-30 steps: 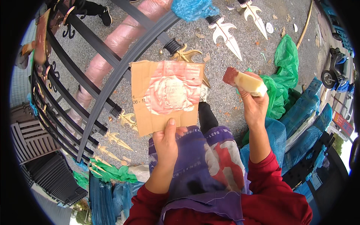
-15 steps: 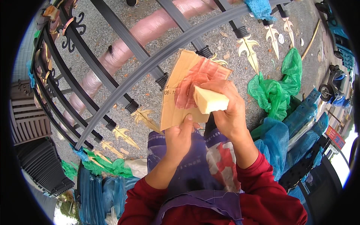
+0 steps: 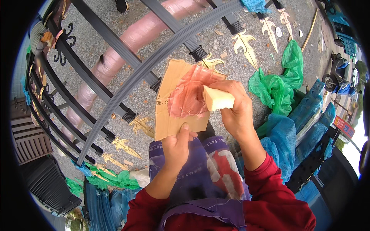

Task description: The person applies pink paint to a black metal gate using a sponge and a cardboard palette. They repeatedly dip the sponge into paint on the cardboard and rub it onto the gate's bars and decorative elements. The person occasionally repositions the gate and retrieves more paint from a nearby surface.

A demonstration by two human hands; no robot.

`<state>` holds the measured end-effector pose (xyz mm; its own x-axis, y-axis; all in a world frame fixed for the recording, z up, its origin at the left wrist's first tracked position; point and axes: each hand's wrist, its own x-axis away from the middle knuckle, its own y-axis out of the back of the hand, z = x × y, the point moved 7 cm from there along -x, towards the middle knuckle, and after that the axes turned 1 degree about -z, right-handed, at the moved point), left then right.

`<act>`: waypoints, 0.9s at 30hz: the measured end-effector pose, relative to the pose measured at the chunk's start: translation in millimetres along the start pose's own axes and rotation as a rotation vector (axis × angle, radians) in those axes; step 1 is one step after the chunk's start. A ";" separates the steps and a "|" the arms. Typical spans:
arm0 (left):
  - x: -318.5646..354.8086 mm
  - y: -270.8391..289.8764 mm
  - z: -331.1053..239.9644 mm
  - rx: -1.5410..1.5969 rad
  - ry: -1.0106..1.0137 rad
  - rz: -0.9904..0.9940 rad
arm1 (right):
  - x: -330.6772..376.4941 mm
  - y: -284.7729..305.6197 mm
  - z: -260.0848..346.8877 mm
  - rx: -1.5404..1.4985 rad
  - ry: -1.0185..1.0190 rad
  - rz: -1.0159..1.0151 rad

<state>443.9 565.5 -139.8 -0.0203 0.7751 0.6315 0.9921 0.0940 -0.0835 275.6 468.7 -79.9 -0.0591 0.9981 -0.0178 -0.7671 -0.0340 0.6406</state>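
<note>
My left hand (image 3: 177,147) grips the lower edge of a piece of brown cardboard (image 3: 163,122), thumb on top. A reddish, shiny film or smear (image 3: 185,94) covers much of the cardboard's upper right part. In my right hand (image 3: 239,109) is a pale yellow block of sponge (image 3: 219,99), held just over the right side of the cardboard. Whether the sponge touches the red patch I cannot tell. Behind the cardboard runs a dark grey metal fence panel (image 3: 148,69), with gold spearhead tips (image 3: 210,62) pointing toward me.
A pink plastic-wrapped roll (image 3: 131,42) lies beneath the fence bars. Green plastic sheeting (image 3: 275,86) and blue wrapped bundles (image 3: 281,133) lie at right. Dark slatted panels (image 3: 32,133) are stacked at far left. A scooter (image 3: 337,79) stands at far right, and a shoe (image 3: 121,5) shows at the top.
The cardboard and my left hand have shifted left and slightly down in view. My right hand keeps the sponge over its right side. The fence has slid left in the picture.
</note>
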 end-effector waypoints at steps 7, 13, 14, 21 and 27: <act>-2.7 -15.3 -9.7 -0.061 -0.022 -0.008 | 4.2 3.9 2.7 -0.060 0.034 0.051; -6.6 -31.2 -9.8 -0.066 -0.013 -0.003 | 4.1 13.7 -10.4 -0.120 0.052 0.056; -8.7 -32.1 -12.2 -0.060 -0.021 -0.004 | 6.3 12.0 -11.7 -0.132 0.063 0.117; -15.9 -11.5 -19.6 0.029 -0.067 -0.136 | -39.1 78.2 -111.0 -0.024 -0.148 -0.274; -12.1 -14.1 -14.7 0.033 -0.046 -0.099 | -55.2 48.8 -122.7 0.162 -0.191 -0.142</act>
<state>432.0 545.6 -134.9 -0.1242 0.7889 0.6018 0.9804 0.1912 -0.0483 163.0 405.7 -141.9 0.1747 0.9844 0.0192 -0.6464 0.1000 0.7564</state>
